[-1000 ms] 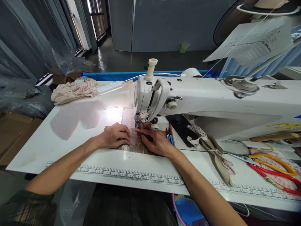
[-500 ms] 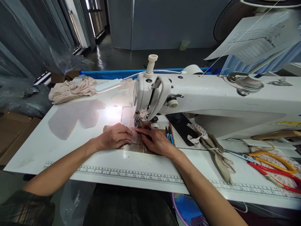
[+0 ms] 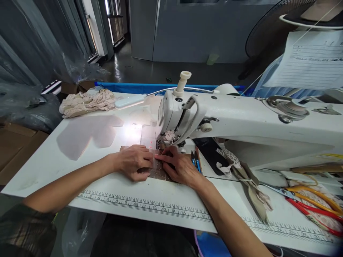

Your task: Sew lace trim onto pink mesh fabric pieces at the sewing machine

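Observation:
Before me stands a white sewing machine (image 3: 177, 110) with its needle area lit. A brown fabric piece (image 3: 160, 174) lies under my hands, partly covered by a see-through strip with red marks (image 3: 147, 137). My left hand (image 3: 135, 161) is closed, its fingers curled down at the left side of the fabric; their tips are partly hidden. My right hand (image 3: 177, 164) is open on the fabric just right of the strip. Its index finger stretches left to the strip's edge, and its thumb is apart. The other fingertips reach behind, close to the presser foot (image 3: 160, 144).
Blue thread snips (image 3: 196, 162) lie right of my right hand. Farther right are scissors with orange and red handles (image 3: 312, 200) and fabric scraps (image 3: 250, 192). Pale translucent pieces (image 3: 88, 135) and a mesh bundle (image 3: 88, 103) lie left. A printed ruler (image 3: 144, 207) runs along the front edge.
The camera view has shifted, so the machine and table appear lower and to the right. My left hand is more curled and has drawn back toward me; my right index finger stays at the strip.

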`<state>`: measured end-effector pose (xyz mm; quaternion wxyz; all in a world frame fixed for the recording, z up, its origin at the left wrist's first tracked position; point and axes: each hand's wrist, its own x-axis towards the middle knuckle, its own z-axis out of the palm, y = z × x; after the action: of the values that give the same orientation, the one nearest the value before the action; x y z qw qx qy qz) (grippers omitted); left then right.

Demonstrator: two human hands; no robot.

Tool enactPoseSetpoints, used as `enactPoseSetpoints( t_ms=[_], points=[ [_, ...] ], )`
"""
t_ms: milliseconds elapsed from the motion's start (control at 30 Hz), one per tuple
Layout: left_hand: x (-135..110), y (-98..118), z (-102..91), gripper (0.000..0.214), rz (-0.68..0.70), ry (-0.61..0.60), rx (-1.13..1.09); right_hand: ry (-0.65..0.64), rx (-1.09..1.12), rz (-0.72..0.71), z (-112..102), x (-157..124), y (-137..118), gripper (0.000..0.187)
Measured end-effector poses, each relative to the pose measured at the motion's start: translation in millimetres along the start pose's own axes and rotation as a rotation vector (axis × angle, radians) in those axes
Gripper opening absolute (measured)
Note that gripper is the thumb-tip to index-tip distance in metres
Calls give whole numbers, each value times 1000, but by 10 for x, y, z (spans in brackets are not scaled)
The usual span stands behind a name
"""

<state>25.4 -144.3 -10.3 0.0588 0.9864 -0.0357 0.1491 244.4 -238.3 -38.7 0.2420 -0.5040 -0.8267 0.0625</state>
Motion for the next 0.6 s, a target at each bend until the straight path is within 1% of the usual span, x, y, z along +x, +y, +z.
enactPoseSetpoints(
  t_ms=[100,167,300,467,600],
  points=[
    [-1,-42,13,20,-10,26,-78,-32,-20,26,-16,5,-23,35],
    [-17,-47,22,22,-22,45,-92,-56,-66,53,-18,8,-37,36],
    [-39,-25,34,23,-40,22,-17,-74,-173,91,8,19,-56,37],
    [-43,-19,69,28,-56,9,85,-91,-255,126,30,34,-81,37],
    [-43,-27,90,30,-67,-4,137,-64,-243,106,11,44,-124,39]
  ],
)
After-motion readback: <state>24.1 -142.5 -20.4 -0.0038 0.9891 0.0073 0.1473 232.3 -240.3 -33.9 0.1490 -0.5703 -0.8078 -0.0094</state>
